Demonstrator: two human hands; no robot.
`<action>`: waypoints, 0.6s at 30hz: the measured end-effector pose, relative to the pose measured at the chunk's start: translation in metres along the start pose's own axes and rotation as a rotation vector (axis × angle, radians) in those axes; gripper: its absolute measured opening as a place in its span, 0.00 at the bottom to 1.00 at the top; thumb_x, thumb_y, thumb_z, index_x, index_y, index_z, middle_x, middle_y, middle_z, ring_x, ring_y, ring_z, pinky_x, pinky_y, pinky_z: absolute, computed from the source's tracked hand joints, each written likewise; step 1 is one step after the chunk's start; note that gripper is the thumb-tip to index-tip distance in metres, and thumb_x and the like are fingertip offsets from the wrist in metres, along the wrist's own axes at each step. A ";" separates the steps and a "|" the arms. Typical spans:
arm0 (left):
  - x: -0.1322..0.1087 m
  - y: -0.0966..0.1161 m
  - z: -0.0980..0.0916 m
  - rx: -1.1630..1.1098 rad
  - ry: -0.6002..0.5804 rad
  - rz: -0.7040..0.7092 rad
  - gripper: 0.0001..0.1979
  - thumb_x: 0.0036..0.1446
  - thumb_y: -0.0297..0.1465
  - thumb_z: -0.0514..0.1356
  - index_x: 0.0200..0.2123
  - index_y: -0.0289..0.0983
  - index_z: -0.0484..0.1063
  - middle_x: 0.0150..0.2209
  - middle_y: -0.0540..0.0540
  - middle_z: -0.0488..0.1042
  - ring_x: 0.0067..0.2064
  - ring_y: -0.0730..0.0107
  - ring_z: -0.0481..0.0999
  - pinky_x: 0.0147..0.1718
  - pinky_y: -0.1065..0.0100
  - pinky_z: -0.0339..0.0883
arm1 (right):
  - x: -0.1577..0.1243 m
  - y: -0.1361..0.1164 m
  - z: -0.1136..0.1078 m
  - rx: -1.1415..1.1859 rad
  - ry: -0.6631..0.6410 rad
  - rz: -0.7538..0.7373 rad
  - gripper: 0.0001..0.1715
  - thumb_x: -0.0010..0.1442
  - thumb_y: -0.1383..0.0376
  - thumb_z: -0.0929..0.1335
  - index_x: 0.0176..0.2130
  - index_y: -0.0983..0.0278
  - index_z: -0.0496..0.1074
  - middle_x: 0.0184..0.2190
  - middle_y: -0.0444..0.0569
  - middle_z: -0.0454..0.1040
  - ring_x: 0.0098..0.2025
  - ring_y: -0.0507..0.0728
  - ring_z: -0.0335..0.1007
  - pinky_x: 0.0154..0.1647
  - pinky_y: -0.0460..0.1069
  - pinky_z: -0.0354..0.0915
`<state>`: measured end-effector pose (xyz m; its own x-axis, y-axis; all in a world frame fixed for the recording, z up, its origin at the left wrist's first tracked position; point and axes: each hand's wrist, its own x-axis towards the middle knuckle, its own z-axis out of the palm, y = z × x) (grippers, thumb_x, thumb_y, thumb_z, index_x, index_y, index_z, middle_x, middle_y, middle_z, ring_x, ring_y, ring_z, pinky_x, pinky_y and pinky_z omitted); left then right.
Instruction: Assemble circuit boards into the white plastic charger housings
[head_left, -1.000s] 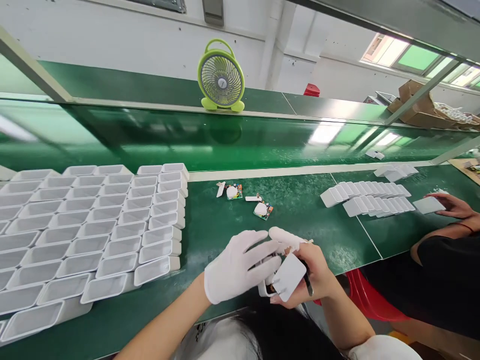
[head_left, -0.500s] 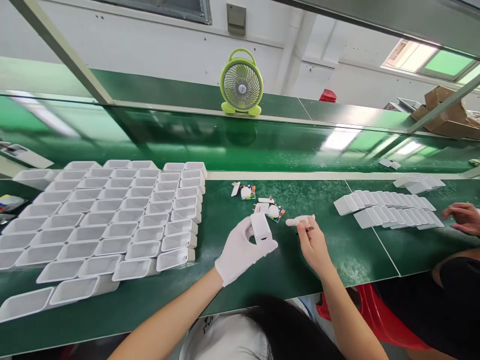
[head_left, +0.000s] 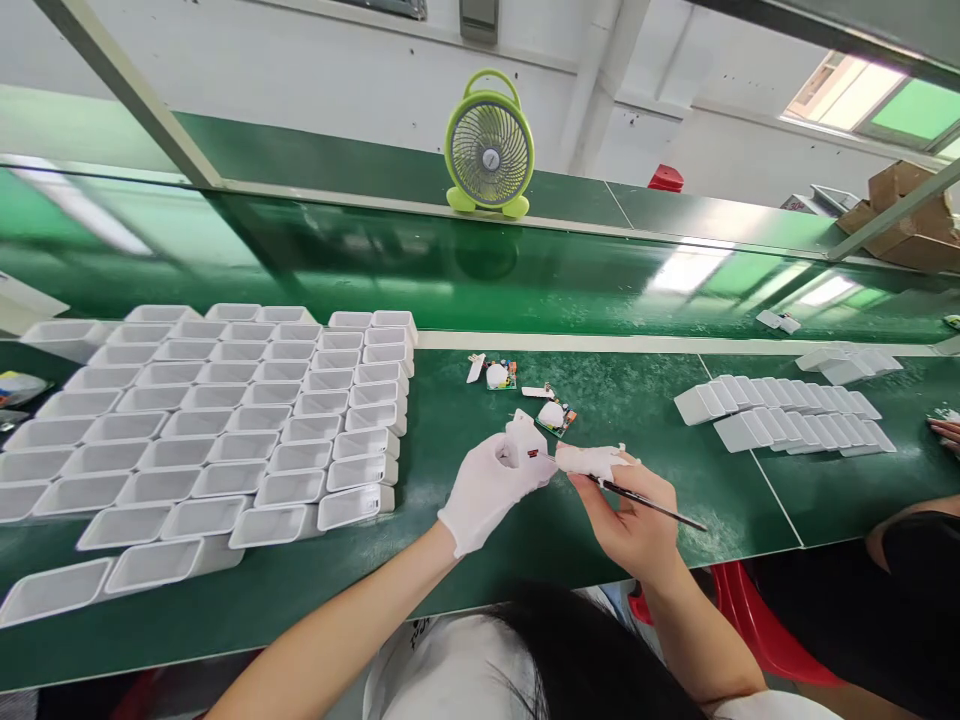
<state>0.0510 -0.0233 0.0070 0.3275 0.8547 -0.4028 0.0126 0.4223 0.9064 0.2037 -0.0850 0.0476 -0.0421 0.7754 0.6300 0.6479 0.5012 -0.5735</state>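
Observation:
My left hand [head_left: 487,490], in a white glove, is closed around a small white plastic housing [head_left: 527,432]. A small dark slot with red in it shows on the housing's near side. My right hand [head_left: 634,510] has white covering on some of its fingers and grips a slim dark pointed tool [head_left: 651,500]. The tool's fine tip meets the housing beside the slot, and its long dark end sticks out to the right. Just beyond the hands lie a circuit board with a white dome [head_left: 553,417] and a second such board [head_left: 498,375], each with a white piece beside it.
Rows of white open housings [head_left: 247,447] cover the left of the green bench [head_left: 465,590]. Stacked white pieces [head_left: 780,410] lie to the right, near another person's hand [head_left: 946,430]. A green fan [head_left: 490,158] stands on the shelf behind.
My left hand has turned the housing so its slot faces my right hand. My right hand has come in leftward, bringing the tool's tip to the slot. The other person's hand has shifted right.

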 end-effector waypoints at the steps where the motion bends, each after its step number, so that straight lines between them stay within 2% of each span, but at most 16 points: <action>1: 0.001 -0.001 0.000 0.006 0.013 0.002 0.18 0.42 0.41 0.72 0.32 0.35 0.73 0.27 0.50 0.75 0.30 0.70 0.71 0.29 0.69 0.64 | 0.000 0.001 0.002 -0.024 -0.009 -0.027 0.14 0.62 0.76 0.70 0.43 0.59 0.76 0.39 0.50 0.84 0.40 0.58 0.83 0.39 0.50 0.77; 3: 0.003 -0.005 0.000 0.021 0.039 0.009 0.19 0.41 0.41 0.73 0.32 0.36 0.74 0.28 0.50 0.76 0.31 0.69 0.72 0.30 0.69 0.65 | 0.000 0.004 0.005 -0.105 -0.033 -0.068 0.13 0.62 0.76 0.69 0.43 0.60 0.74 0.39 0.51 0.84 0.39 0.58 0.82 0.37 0.49 0.76; 8: 0.005 -0.009 0.001 0.054 0.095 0.040 0.20 0.39 0.43 0.74 0.28 0.37 0.72 0.26 0.52 0.74 0.31 0.68 0.73 0.30 0.69 0.66 | 0.000 0.003 0.007 -0.272 -0.077 -0.101 0.09 0.64 0.74 0.67 0.37 0.60 0.69 0.28 0.47 0.78 0.33 0.57 0.79 0.31 0.48 0.73; 12: 0.004 -0.008 0.002 0.091 0.124 0.061 0.19 0.38 0.41 0.74 0.27 0.37 0.71 0.26 0.53 0.73 0.30 0.70 0.71 0.29 0.70 0.64 | 0.001 0.000 0.010 -0.316 -0.098 -0.121 0.09 0.66 0.75 0.65 0.38 0.60 0.67 0.33 0.49 0.79 0.31 0.55 0.77 0.28 0.46 0.70; 18: 0.006 -0.010 0.002 0.157 0.139 0.067 0.20 0.40 0.42 0.73 0.24 0.37 0.68 0.25 0.54 0.69 0.28 0.73 0.65 0.27 0.71 0.59 | 0.007 -0.004 0.012 -0.391 -0.134 -0.169 0.10 0.64 0.76 0.64 0.40 0.61 0.66 0.30 0.48 0.74 0.29 0.55 0.72 0.25 0.46 0.65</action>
<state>0.0549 -0.0237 -0.0043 0.1997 0.9173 -0.3445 0.1456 0.3199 0.9362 0.1920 -0.0768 0.0484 -0.2536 0.7512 0.6094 0.8612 0.4623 -0.2115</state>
